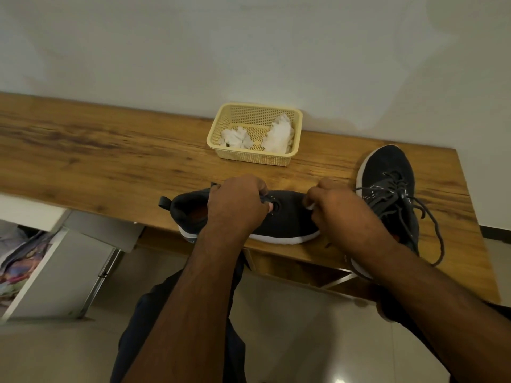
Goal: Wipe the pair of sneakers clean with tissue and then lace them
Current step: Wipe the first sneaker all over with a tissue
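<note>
A dark grey sneaker (287, 219) with a white sole lies on its side at the front edge of the wooden table (110, 161), toe to the right. My left hand (237, 203) grips its upper by the eyelets, thumb pressed at the opening. My right hand (340, 211) is curled over the toe end and pinches a small white tip, apparently a lace end; the lace itself is hidden. The second sneaker (390, 183) stands at the right with its grey laces threaded and hanging loose over the table edge.
A yellow plastic basket (296, 117) holding crumpled white tissues (279, 134) stands at the back of the table by the wall. An open white drawer (33, 269) with colourful items is lower left. My legs are below the table edge.
</note>
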